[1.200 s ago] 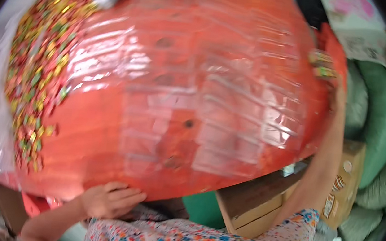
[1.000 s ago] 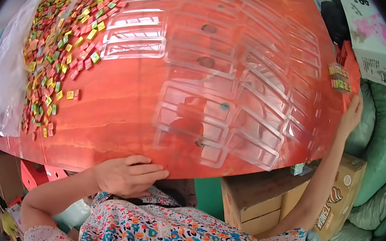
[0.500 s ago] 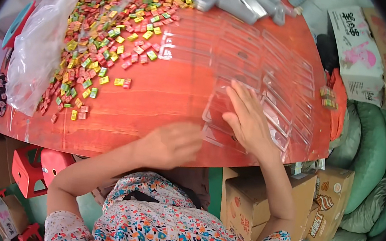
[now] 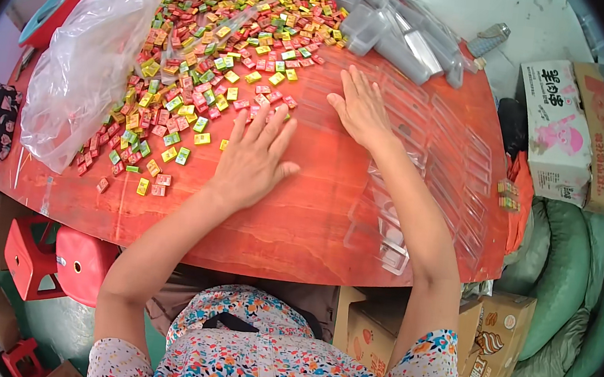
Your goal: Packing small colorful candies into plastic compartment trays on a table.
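My left hand [image 4: 251,160], fingers apart and palm down, is over the red tabletop [image 4: 267,237] at the near edge of a heap of small wrapped candies [image 4: 206,51]. The candies are little blocks in red, yellow, green and orange. My right hand [image 4: 362,110] also holds nothing; its fingers are stretched out, just right of the loose candies. Beside and beneath that arm lie rows of clear plastic trays [image 4: 461,162], flat on the table. Part of the rows is hidden by my right forearm.
A large clear plastic bag [image 4: 83,82] lies along the heap's left side. Stacked clear containers [image 4: 397,39] stand at the far right of the table. Cartons [image 4: 557,136] and green sacks [image 4: 566,256] stand at the right. Red stools [image 4: 81,264] are below the table's left edge.
My left hand has moved forward and left to the candies, its fingers now spread. My right hand has gone forward and left from the near trays. The view has shifted a little.
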### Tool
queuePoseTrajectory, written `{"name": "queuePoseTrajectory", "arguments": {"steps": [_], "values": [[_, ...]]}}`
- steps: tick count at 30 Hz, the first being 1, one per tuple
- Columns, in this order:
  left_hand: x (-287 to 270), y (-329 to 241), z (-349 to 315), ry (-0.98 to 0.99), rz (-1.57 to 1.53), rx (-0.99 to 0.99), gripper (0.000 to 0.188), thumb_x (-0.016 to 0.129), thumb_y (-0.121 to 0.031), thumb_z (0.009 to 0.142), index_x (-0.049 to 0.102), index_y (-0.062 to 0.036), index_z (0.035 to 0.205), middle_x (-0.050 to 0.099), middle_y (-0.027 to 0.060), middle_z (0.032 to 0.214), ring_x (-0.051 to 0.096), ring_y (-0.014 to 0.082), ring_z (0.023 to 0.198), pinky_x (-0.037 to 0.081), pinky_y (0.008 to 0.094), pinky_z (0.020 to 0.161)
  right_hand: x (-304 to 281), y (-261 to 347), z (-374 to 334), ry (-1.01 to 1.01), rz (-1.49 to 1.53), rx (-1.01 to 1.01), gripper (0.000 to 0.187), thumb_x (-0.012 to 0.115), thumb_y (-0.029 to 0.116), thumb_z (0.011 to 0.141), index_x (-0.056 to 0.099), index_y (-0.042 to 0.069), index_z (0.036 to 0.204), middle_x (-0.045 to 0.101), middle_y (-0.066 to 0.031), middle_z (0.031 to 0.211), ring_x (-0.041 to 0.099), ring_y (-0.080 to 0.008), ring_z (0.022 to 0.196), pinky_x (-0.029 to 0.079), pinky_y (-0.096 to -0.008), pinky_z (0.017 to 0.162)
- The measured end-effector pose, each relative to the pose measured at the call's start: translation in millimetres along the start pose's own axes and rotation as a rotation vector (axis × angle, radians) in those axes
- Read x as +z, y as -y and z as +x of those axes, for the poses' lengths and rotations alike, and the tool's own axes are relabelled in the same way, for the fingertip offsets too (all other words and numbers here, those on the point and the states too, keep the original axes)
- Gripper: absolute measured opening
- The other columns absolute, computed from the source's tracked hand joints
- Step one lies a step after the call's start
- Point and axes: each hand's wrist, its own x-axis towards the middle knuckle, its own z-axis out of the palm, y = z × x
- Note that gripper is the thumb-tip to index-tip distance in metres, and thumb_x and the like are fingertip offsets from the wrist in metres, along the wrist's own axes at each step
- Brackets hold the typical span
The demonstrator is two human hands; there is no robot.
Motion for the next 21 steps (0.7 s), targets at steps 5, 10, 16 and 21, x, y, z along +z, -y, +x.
{"name": "queuePoseTrajectory", "arguments": {"steps": [5,10,16,21], "values": [[19,29,26,-0.041,0.072,-0.016,0.071,0.043,-0.057,0.098,0.035,-0.0125,0.153,0.030,0.0098,0.161,0.022,0.0327,0.150,0.012,0.0543,0.121,9,5,17,0.066,0.021,0.080,0.073,0.043,0.053,0.101,0.034,0.001,0.151,0.031,-0.0176,0.159,0.026,-0.0297,0.149,0.021,-0.0501,0.121],[23,45,47,-0.007,0.160,-0.009,0.071,0.034,-0.062,0.099,0.037,-0.0155,0.153,0.031,0.0070,0.161,0.021,0.0316,0.150,0.011,0.0549,0.121,15,14,6,0.069,-0.008,0.077,0.071,0.045,0.051,0.100,0.037,0.000,0.148,0.037,-0.0176,0.156,0.031,-0.0294,0.146,0.023,-0.0507,0.119],[38,74,94,-0.134,0.126,0.058,0.062,0.030,-0.056,0.103,0.044,-0.0161,0.149,0.037,0.0057,0.158,0.028,0.0312,0.148,0.012,0.0581,0.120,20,13,-4,-0.019,-0.015,0.013,0.067,0.049,0.047,0.100,0.040,-0.002,0.145,0.043,-0.0196,0.151,0.037,-0.0310,0.142,0.025,-0.0522,0.118],[47,87,147,0.079,-0.224,0.111,0.062,0.021,-0.055,0.105,0.041,-0.0192,0.152,0.030,-0.0003,0.162,0.019,0.0293,0.152,0.010,0.0589,0.121,24,16,-8,-0.021,-0.033,-0.002,0.066,0.049,0.046,0.100,0.042,-0.002,0.144,0.044,-0.0204,0.150,0.037,-0.0313,0.143,0.025,-0.0524,0.118]]}}
